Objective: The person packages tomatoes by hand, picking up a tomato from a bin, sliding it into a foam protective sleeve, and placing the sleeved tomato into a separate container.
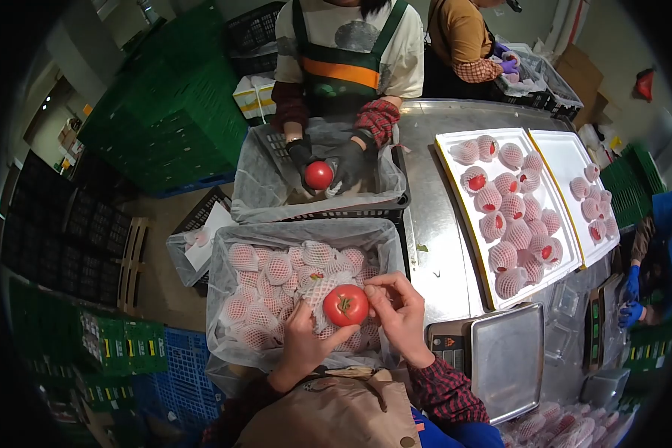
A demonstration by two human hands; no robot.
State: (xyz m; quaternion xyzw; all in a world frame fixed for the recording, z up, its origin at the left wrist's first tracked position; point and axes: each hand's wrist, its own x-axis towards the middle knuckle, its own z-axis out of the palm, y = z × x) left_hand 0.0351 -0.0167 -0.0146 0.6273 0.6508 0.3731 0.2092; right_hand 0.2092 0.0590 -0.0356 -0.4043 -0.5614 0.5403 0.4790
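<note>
A ripe red tomato with a green calyx faces up between my hands, above a lined crate. My left hand supports it from below and the left, its thumb along the lower edge. Beside that hand, a white foam net sleeve bunches at the tomato's upper left. My right hand pinches at the tomato's right edge with thumb and index finger; whether it also grips foam is hidden. Under both hands, the plastic-lined crate holds many tomatoes in foam nets.
Opposite, a person's dark-gloved hands hold a bare tomato over another lined crate. White foam boxes with netted tomatoes stand on the metal table to the right. A scale with a steel pan is near my right forearm.
</note>
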